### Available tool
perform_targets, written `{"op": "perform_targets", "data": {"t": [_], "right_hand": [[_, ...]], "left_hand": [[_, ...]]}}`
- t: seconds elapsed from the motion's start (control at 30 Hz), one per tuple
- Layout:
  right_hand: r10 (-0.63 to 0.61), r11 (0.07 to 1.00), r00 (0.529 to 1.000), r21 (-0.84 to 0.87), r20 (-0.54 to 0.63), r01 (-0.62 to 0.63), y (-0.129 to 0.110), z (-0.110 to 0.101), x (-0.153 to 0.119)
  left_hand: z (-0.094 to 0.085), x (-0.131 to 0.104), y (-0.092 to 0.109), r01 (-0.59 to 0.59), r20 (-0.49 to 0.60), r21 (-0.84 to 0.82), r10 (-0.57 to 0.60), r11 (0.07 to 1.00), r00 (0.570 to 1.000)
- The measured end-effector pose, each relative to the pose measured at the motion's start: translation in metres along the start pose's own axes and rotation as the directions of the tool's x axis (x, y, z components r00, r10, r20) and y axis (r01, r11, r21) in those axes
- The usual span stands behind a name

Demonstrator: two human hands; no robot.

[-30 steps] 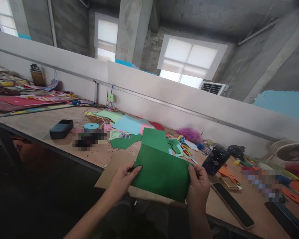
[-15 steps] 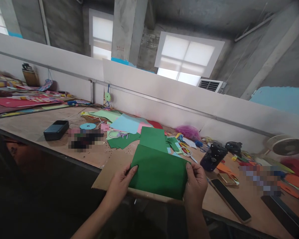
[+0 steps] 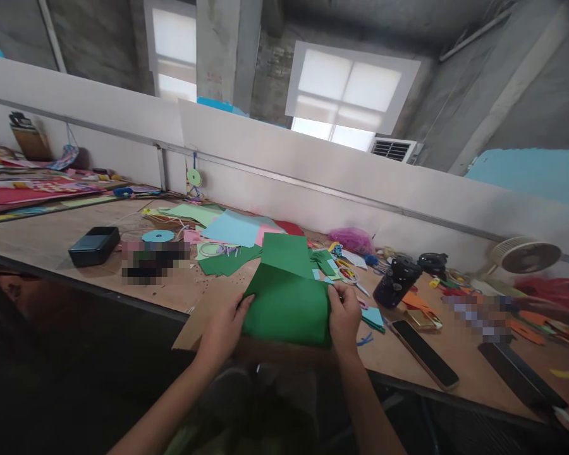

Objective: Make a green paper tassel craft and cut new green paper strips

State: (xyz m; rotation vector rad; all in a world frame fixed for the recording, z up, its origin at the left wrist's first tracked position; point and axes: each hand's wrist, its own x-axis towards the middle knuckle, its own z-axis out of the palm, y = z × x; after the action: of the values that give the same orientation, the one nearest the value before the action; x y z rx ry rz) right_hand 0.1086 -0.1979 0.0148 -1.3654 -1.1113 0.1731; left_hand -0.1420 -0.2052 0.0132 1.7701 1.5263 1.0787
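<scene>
Both hands grip one sheet of dark green paper [image 3: 287, 306] by its opposite sides, above the front edge of the table. My left hand [image 3: 227, 325] pinches the left side, thumb on top. On the right side, my right hand [image 3: 345, 316] closes round the edge with its fingers curled. The sheet bows a little along its near edge. Just behind it lies another green sheet [image 3: 285, 251], partly covered by the held one. Beneath is a brown cardboard piece [image 3: 194, 322], mostly hidden.
Loose green, light blue [image 3: 234, 227] and pink papers lie behind. Scissors [image 3: 353, 276], a dark tumbler [image 3: 397, 281], a phone [image 3: 424, 354] and a small fan [image 3: 526, 254] are on the right. A black box-shaped device [image 3: 95, 245] stands left. A white partition [image 3: 265, 158] runs along the back.
The held green sheet has come lower and nearer, and its near edge now curves. My right hand has moved left, uncovering small blue and green pieces beside it. The camera view has shifted slightly.
</scene>
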Motion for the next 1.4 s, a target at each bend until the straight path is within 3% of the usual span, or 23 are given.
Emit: {"op": "perform_targets", "data": {"t": [0.1, 0.23, 0.33, 0.4, 0.47, 0.57, 0.63, 0.7, 0.83, 1.07, 1.27, 1.4], "right_hand": [[0.003, 0.987, 0.992, -0.160, 0.130, 0.018, 0.016, 0.015, 0.006], [0.041, 0.968, 0.973, -0.249, 0.226, 0.017, 0.037, 0.031, 0.005], [0.046, 0.954, 0.963, -0.298, 0.267, 0.037, 0.044, 0.036, 0.002], [0.044, 0.945, 0.957, -0.324, 0.285, 0.053, 0.044, 0.037, 0.001], [0.042, 0.936, 0.953, -0.346, 0.301, 0.068, 0.044, 0.037, 0.002], [0.042, 0.923, 0.947, -0.375, 0.318, 0.085, 0.043, 0.038, 0.002], [0.043, 0.916, 0.943, -0.389, 0.329, 0.094, 0.043, 0.038, 0.002], [0.042, 0.911, 0.939, -0.399, 0.340, 0.104, 0.043, 0.038, 0.002], [0.038, 0.904, 0.935, -0.411, 0.353, 0.119, 0.042, 0.038, 0.004], [0.053, 0.899, 0.931, -0.422, 0.362, 0.113, 0.044, 0.036, 0.006], [0.075, 0.887, 0.921, -0.448, 0.382, 0.113, 0.046, 0.034, 0.010], [0.058, 0.868, 0.922, -0.475, 0.384, 0.143, 0.031, 0.020, 0.009]], "left_hand": [[0.000, 0.011, -0.003, -0.016, 0.037, 0.254, 0.007, 0.967, 0.999], [-0.001, 0.014, -0.004, -0.007, 0.099, 0.588, -0.064, 0.809, 0.993], [-0.004, 0.010, 0.000, -0.053, 0.133, 0.724, -0.063, 0.688, 0.989], [-0.005, 0.009, 0.002, -0.109, 0.122, 0.760, 0.024, 0.641, 0.992], [-0.003, 0.012, 0.002, -0.223, 0.133, 0.751, 0.188, 0.622, 0.973], [0.006, 0.023, -0.003, -0.514, 0.307, 0.596, 0.416, 0.617, 0.856], [0.015, 0.032, -0.008, -0.639, 0.474, 0.424, 0.445, 0.642, 0.760], [0.022, 0.038, -0.012, -0.633, 0.578, 0.299, 0.392, 0.714, 0.715], [0.029, 0.039, -0.016, -0.551, 0.578, 0.216, 0.349, 0.806, 0.738], [0.036, 0.034, -0.023, -0.654, 0.654, 0.321, 0.339, 0.685, 0.677], [0.036, 0.033, -0.018, -0.661, 0.673, 0.363, 0.306, 0.657, 0.673], [0.036, 0.032, -0.017, -0.659, 0.669, 0.373, 0.303, 0.653, 0.679]]}}
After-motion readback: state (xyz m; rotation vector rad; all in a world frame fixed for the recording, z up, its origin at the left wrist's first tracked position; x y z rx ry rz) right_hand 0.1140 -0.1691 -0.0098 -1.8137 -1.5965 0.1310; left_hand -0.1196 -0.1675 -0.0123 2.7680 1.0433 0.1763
